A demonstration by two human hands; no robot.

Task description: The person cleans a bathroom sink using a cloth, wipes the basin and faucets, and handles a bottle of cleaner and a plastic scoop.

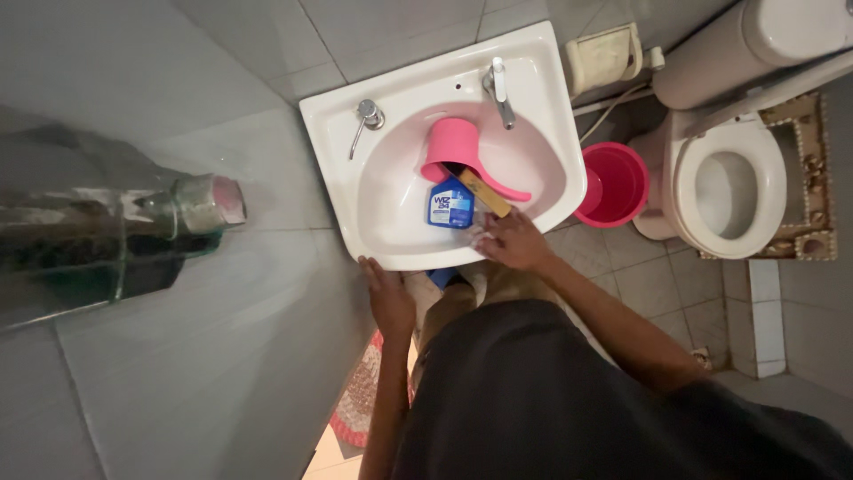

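Tiled bathroom, white sink (pixel 373 133): we brace our left hand (pixel 389 298), flat and released, on its six-o'clock rim for balance, while our right hand (pixel 513 240) grips a yellow-handled brush (pixel 484 193) beside the blue pouch (pixel 450 206) and pink dipper (pixel 458 151) in the basin.

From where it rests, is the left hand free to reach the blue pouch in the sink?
Probably yes: the left hand rests on the sink rim, with bare basin between it and the blue pouch.

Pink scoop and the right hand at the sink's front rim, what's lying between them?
In the head view, a blue pouch and a tan stick-like object lie in the sink between the pink scoop and the right hand.
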